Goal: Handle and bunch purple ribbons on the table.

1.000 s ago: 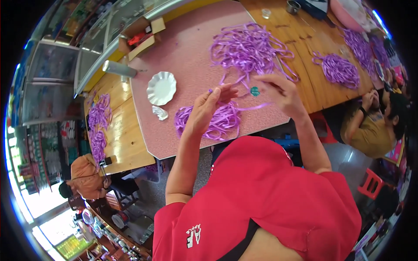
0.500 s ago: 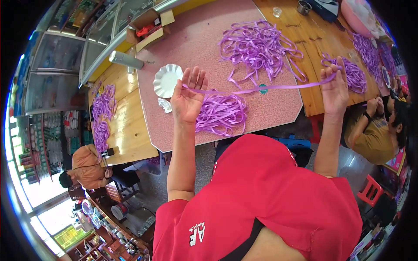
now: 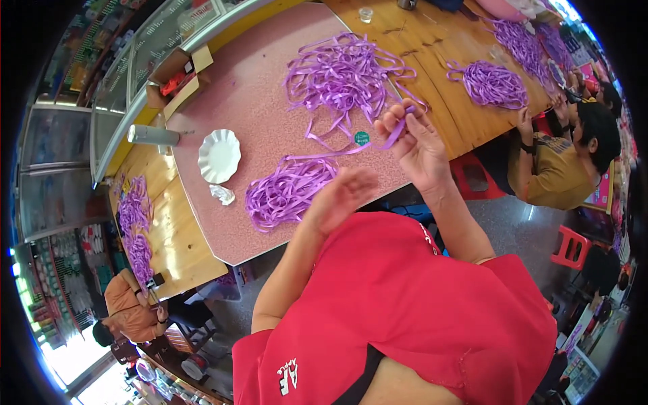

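Note:
My right hand (image 3: 420,150) is raised over the near right side of the pink table mat (image 3: 260,81), its fingers closed on a strip of purple ribbon (image 3: 397,133). From there the ribbon runs left, above the mat, toward the nearer ribbon pile (image 3: 287,192). My left hand (image 3: 344,196) is beside that pile's right side, below the strip and apart from it. Its fingers are blurred but look stretched out, with nothing visible in them. Farther back lies a larger, looser ribbon heap (image 3: 341,77).
A white scalloped dish (image 3: 219,156), crumpled white paper (image 3: 221,195), a grey cylinder (image 3: 154,135) and an open cardboard box (image 3: 179,81) stand left. More ribbon heaps (image 3: 487,84) lie on the wooden table. People sit at left (image 3: 131,310) and right (image 3: 553,162).
My left hand has let go of the ribbon and moved right and nearer to me. My right hand has come left, still holding its end. The view has shifted.

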Demonstrator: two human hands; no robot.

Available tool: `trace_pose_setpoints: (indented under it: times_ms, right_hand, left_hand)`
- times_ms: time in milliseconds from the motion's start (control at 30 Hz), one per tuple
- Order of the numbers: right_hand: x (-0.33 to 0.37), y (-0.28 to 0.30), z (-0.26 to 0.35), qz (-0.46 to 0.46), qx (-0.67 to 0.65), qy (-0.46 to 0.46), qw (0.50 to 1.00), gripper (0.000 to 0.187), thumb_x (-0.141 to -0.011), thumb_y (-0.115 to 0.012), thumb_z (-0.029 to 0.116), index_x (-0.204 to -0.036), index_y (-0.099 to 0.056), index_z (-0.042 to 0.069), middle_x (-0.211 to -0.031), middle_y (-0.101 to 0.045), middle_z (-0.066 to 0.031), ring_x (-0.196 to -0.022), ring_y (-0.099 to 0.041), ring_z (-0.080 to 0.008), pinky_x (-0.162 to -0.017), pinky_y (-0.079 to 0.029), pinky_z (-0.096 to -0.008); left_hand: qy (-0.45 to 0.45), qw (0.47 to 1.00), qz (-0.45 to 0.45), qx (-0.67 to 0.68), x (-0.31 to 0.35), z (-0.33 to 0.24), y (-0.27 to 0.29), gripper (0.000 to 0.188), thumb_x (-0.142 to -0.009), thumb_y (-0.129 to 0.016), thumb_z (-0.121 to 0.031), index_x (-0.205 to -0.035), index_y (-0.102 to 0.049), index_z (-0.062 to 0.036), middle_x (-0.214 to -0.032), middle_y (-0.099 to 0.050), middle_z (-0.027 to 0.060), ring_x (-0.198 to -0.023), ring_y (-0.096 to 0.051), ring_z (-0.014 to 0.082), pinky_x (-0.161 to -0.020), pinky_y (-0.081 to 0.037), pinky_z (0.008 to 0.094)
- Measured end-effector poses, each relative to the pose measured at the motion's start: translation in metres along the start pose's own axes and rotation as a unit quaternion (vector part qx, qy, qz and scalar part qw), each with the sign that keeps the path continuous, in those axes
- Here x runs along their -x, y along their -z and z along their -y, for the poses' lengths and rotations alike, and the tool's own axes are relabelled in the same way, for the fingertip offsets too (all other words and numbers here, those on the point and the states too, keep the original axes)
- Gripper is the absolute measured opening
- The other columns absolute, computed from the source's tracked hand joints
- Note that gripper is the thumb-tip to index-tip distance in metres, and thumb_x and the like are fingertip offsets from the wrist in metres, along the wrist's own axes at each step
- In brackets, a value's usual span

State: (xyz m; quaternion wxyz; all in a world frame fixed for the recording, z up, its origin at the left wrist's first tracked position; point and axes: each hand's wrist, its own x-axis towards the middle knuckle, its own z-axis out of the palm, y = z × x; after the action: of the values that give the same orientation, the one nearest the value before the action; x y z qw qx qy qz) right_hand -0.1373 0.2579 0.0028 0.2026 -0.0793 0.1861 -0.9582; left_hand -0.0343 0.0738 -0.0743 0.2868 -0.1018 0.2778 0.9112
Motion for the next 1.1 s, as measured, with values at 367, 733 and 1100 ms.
trace_pose_setpoints:
  times_ms: [367,733,1100]
  right_hand:
    - [0.014,-0.021,-0.028,-0.002,0.013,0.006,1.000,0.023,-0.100,-0.047,0.006,-0.121,-0.054,0.005,-0.121,-0.062,-0.0158,-0.125,-0.053,-0.0314,-0.111,-0.038,-0.0462]
    - [0.022,0.009,-0.003,-0.011,0.044,0.022,0.999,0.021,-0.099,-0.049,0.007,-0.118,-0.057,0.006,-0.119,-0.064,-0.0127,-0.129,-0.048,-0.0302,-0.112,-0.036,-0.0474]
    - [0.014,0.115,0.067,-0.071,-0.057,0.062,0.994,0.021,-0.096,-0.053,0.004,-0.116,-0.060,0.002,-0.110,-0.067,-0.0106,-0.115,-0.058,-0.0256,-0.114,-0.032,-0.0531]
  left_hand:
    - [-0.263,0.961,-0.026,-0.083,-0.035,0.002,-0.102,0.066,-0.103,-0.029,-0.051,-0.151,-0.019,-0.0069,-0.152,-0.029,0.0112,-0.141,-0.028,0.0264,-0.115,-0.025,0.0410]
    - [-0.358,0.917,-0.121,0.126,0.000,-0.053,-0.020,0.032,-0.102,-0.045,-0.028,-0.121,-0.056,-0.0038,-0.124,-0.062,0.0126,-0.121,-0.055,0.0305,-0.106,-0.043,0.0442]
    - [-0.405,0.845,-0.338,0.089,0.052,-0.090,0.085,0.031,-0.102,-0.043,-0.020,-0.121,-0.052,0.0026,-0.124,-0.060,0.0199,-0.120,-0.055,0.0370,-0.105,-0.044,0.0489]
